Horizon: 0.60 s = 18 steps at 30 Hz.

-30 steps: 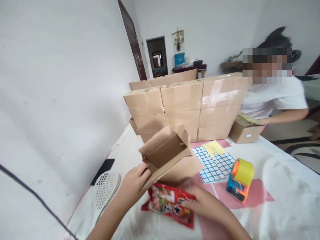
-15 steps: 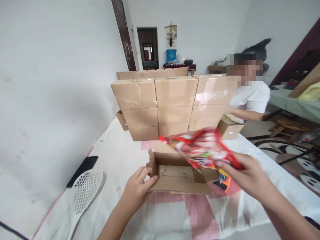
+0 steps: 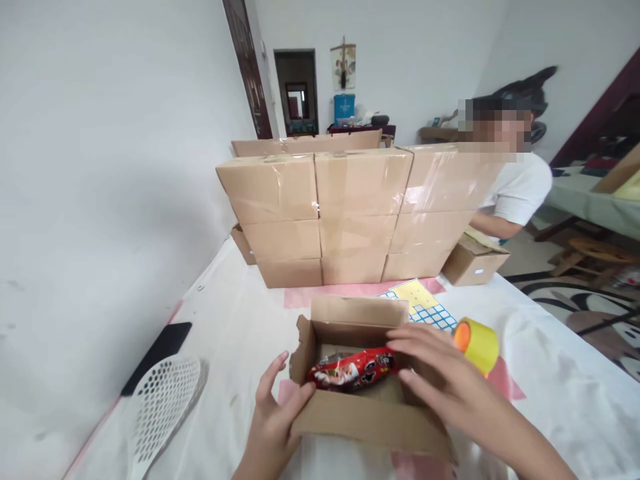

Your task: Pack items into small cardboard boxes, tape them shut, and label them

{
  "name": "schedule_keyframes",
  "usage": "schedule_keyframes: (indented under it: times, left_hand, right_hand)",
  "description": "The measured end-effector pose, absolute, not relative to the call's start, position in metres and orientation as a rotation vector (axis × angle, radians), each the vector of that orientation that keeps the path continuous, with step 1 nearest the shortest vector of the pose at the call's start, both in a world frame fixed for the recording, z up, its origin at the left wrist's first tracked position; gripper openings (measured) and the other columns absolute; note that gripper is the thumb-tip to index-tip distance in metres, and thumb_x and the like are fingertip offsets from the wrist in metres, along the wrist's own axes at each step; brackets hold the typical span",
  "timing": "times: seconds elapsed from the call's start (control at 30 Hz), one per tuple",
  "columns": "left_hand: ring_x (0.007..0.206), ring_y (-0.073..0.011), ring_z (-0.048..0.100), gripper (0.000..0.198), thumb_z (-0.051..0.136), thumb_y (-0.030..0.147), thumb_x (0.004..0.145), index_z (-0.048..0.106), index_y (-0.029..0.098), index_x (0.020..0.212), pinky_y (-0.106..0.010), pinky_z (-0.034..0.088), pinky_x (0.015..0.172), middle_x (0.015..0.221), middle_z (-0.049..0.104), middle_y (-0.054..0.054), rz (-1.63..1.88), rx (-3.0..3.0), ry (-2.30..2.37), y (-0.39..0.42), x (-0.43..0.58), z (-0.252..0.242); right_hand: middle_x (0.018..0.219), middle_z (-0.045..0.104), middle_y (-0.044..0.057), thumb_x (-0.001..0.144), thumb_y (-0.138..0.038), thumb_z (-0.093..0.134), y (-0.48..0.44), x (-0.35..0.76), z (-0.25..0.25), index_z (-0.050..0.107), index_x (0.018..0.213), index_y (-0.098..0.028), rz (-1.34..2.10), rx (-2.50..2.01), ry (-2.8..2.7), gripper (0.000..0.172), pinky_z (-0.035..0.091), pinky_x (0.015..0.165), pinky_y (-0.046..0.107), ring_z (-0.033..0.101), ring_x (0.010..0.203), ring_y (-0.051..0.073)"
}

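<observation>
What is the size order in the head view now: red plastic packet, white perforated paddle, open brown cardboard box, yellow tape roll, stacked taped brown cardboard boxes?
1. Stacked taped brown cardboard boxes
2. Open brown cardboard box
3. White perforated paddle
Smallest, too alike to rank: red plastic packet, yellow tape roll

A glossy red printed packet [image 3: 353, 370] is seen inside an open brown cardboard box [image 3: 370, 420], one end by its near left corner.

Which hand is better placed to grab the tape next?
Right, most likely: the right hand is over the box's right side, close to the tape; the left hand is at the opposite end.
</observation>
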<state>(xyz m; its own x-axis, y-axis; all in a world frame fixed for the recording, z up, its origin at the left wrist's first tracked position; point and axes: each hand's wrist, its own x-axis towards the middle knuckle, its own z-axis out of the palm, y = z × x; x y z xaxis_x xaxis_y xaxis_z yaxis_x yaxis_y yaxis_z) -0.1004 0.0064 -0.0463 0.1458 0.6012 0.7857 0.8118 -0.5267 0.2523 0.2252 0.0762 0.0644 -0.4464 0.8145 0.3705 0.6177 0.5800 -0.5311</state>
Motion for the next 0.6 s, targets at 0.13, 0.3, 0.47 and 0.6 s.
schedule_keyframes:
  times: [0.13,0.3,0.47,0.6]
  left_hand:
    - [0.138,-0.0326,0.053,0.040,0.064,0.010,0.086,0.066,0.031,0.119,-0.051,0.055,0.105,0.161,0.037,-0.008,-1.408,-2.377,-1.359,0.011,-0.092,-0.056]
    - [0.118,-0.0278,0.067,0.043,0.058,0.033,0.095,0.050,0.034,0.137,-0.049,0.058,0.093,0.132,0.068,-0.011,-1.554,-2.446,-1.359,0.021,-0.081,-0.057]
    - [0.108,-0.0274,0.070,0.052,0.069,0.027,0.088,0.050,0.025,0.136,-0.047,0.057,0.089,0.118,0.073,-0.013,-1.637,-2.377,-1.424,0.024,-0.074,-0.049]
    - [0.109,-0.0279,0.069,0.048,0.071,0.022,0.085,0.055,0.023,0.131,-0.047,0.058,0.091,0.116,0.072,-0.012,-1.701,-2.326,-1.472,0.021,-0.070,-0.053]
  right_hand:
    - [0.146,0.059,0.010,0.099,-0.051,0.049,0.057,0.270,0.027,0.050,0.148,-0.036,0.459,-1.341,-1.641,0.051,0.045,0.109,0.059,0.055,0.134,0.036]
    - [0.161,0.044,0.007,0.102,-0.060,0.032,0.048,0.276,-0.007,0.036,0.159,-0.035,0.966,-1.320,-1.700,0.061,0.039,0.117,0.058,0.037,0.151,0.033]
    - [0.157,0.049,0.002,0.103,-0.059,0.035,0.058,0.254,0.001,0.059,0.142,-0.037,0.886,-1.194,-1.676,0.051,0.021,0.127,0.058,0.032,0.153,0.030]
    - [0.166,0.035,0.003,0.104,-0.055,0.036,0.065,0.237,-0.007,0.037,0.156,-0.037,0.871,-1.289,-1.271,0.055,0.031,0.124,0.054,0.034,0.153,0.026]
